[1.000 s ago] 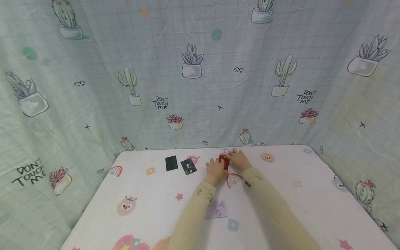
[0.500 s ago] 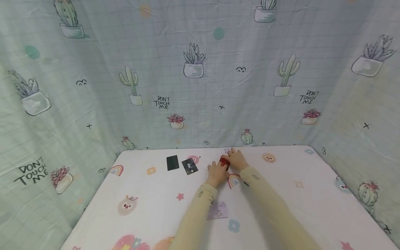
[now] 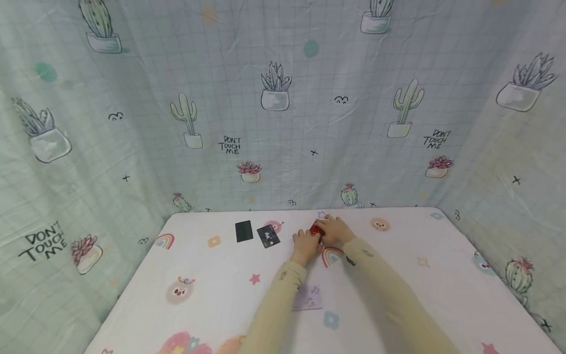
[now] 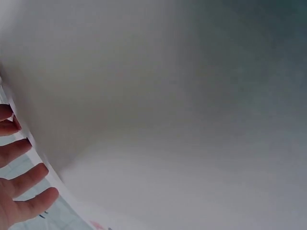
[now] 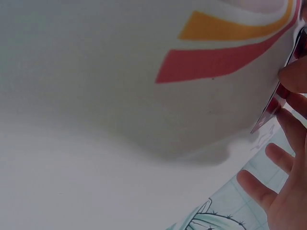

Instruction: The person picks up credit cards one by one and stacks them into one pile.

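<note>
A thin, glossy red card [image 3: 316, 229] is between both hands near the far side of the table. My right hand [image 3: 335, 230] pinches it from the right. In the right wrist view the card [image 5: 274, 103] stands edge-on between thumb and fingers, the other fingers spread. My left hand [image 3: 305, 246] holds its near left side with the fingertips, which cover part of it. The left wrist view catches only spread fingers [image 4: 29, 179] and a small reddish bit at the left edge. A plain black card [image 3: 243, 231] and a black card with lettering and a chip [image 3: 268, 236] lie to the left.
A lilac flat card or booklet [image 3: 309, 299] lies partly under my left forearm. A small dark thing [image 3: 350, 261] shows by my right sleeve. The white table [image 3: 212, 285] bears printed pictures, and a cactus-patterned curtain [image 3: 300, 182] hangs behind it.
Both hands stay at the red card. The card has tilted, turning more of its face up, and the right fingers have shifted slightly toward me. The head view moved a little.
</note>
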Demonstrator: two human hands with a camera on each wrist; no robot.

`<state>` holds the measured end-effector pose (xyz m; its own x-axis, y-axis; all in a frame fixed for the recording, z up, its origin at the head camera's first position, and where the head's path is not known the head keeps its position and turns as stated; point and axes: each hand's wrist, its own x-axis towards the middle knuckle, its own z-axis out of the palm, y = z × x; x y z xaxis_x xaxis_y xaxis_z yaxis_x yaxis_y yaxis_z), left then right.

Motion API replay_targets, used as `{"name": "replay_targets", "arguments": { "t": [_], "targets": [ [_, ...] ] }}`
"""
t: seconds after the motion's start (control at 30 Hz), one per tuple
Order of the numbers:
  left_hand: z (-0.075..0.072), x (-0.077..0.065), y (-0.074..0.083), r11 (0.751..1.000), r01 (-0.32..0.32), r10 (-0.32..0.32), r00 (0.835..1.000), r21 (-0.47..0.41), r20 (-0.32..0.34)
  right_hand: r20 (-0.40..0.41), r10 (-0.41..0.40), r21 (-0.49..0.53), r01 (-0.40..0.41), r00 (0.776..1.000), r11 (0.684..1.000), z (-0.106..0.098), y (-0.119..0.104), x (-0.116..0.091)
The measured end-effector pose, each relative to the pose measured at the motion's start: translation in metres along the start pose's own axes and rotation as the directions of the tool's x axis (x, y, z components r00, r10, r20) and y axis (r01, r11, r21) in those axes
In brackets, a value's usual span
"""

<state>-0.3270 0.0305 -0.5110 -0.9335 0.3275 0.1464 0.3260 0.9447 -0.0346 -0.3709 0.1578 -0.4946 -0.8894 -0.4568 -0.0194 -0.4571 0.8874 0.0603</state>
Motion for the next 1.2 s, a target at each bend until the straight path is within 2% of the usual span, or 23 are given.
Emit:
{"name": "replay_targets", "arguments": {
  "t": [0.1, 0.27, 0.43, 0.67, 0.83, 0.87, 0.9, 1.03, 1.07, 1.1, 1.2],
  "targets": [
    [-0.001, -0.001, 0.000, 1.000, 0.009, -0.009, 1.000, 0.006, -0.002, 0.009, -0.002, 0.003, 0.002, 1.000, 1.000, 0.002, 0.001, 0.000],
    [-0.001, -0.001, -0.002, 1.000, 0.016, -0.016, 1.000, 0.012, -0.024, -0.029, -0.022, -0.032, 0.022, 0.999, 0.999, 0.004, 0.004, -0.002],
    [-0.001, -0.001, -0.008, 0.999, 0.017, -0.017, 1.000, 0.034, -0.012, -0.045, -0.060, -0.054, 0.058, 0.997, 0.997, 0.001, 0.003, -0.005],
    [-0.005, 0.000, -0.023, 0.998, -0.060, 0.060, 0.998, -0.004, -0.014, -0.088, -0.115, -0.026, 0.113, 0.990, 0.993, 0.002, 0.007, -0.004],
    [0.006, 0.006, -0.031, 0.994, -0.109, 0.109, 0.994, -0.010, -0.020, -0.033, -0.098, 0.026, 0.099, 0.995, 0.995, 0.001, 0.009, -0.005],
    [0.011, 0.008, -0.034, 0.991, -0.133, 0.133, 0.990, -0.002, -0.052, -0.026, -0.096, 0.034, 0.097, 0.995, 0.995, 0.001, 0.009, -0.005],
    [0.013, 0.009, -0.036, 0.990, -0.140, 0.140, 0.989, -0.004, -0.052, -0.019, -0.094, 0.041, 0.095, 0.995, 0.995, 0.002, 0.009, -0.006],
    [0.012, 0.006, -0.040, 0.989, -0.147, 0.145, 0.989, -0.030, -0.041, -0.015, -0.098, 0.058, 0.099, 0.995, 0.993, 0.004, 0.011, -0.007],
    [0.011, 0.005, -0.041, 0.989, -0.146, 0.145, 0.989, -0.039, -0.039, -0.019, -0.101, 0.060, 0.102, 0.995, 0.993, 0.004, 0.011, -0.007],
    [0.005, 0.003, -0.039, 0.990, -0.130, 0.129, 0.992, -0.053, -0.008, -0.020, -0.102, 0.062, 0.103, 0.995, 0.993, 0.005, 0.012, -0.007],
    [0.000, -0.001, -0.039, 0.990, -0.137, 0.136, 0.991, -0.039, -0.008, -0.024, -0.097, 0.062, 0.099, 0.995, 0.993, 0.005, 0.013, -0.009]
  ]
}}
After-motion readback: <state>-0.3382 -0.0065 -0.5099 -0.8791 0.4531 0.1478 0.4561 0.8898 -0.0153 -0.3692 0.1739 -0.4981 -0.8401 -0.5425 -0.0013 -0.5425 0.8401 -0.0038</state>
